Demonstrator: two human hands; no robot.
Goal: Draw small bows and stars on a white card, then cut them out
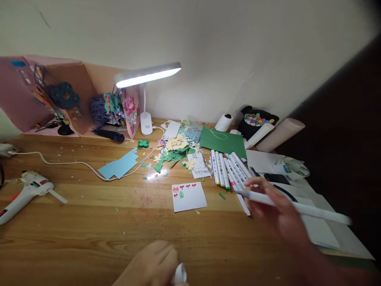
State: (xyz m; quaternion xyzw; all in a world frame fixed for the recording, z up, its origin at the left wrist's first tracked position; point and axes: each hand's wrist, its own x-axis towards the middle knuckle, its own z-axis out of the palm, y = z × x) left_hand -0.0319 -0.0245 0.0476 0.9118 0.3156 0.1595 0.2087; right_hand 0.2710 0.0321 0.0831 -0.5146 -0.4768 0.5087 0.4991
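Above the right side of the table [89, 238], the right hand [279, 214] grips a white marker [323, 213], tip pointing left. Marker probably light, stiff, slightly slippery; best held low on the barrel. Well apart, the left hand [154, 262] curls round a white piece [180, 274], possibly a cap. Card [192, 201] lies flat, likely bendable; steady by blank edge.

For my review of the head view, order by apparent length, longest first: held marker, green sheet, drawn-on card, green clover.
1. Held marker, probably looking longer because it is nearer
2. Green sheet
3. Drawn-on card
4. Green clover
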